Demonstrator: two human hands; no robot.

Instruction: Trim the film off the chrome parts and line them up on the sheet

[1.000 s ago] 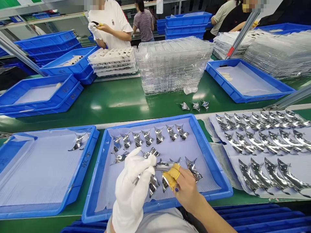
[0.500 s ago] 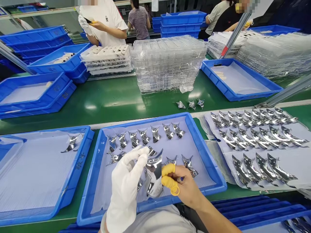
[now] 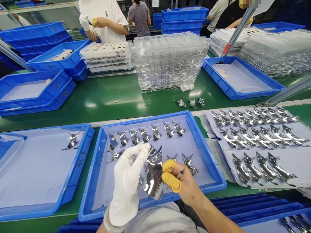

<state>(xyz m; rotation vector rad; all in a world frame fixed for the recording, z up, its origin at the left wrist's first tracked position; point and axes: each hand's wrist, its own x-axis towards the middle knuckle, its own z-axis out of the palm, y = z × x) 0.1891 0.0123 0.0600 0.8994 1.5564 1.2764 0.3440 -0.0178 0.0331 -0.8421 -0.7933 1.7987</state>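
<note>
Between my two hands, a mirror-bright curved metal piece stands nearly upright above the tray. My left hand, in a white glove, grips its left edge. My right hand, with yellow finger cots on two fingers, pinches its right edge. Below them lies a blue plastic tray with a pale liner. Several similar shiny pieces rest on that liner in rows. The held piece hides part of the tray's lower middle.
A blue tray with one piece stands to the left. At right, many pieces lie on a pale sheet. Several loose pieces sit on the green bench before stacked transparent trays. A co-worker stands beyond.
The metal piece has turned from lying flat between my hands to standing nearly upright. My yellow-cotted fingers have shifted up along its right edge, and the view has tilted slightly.
</note>
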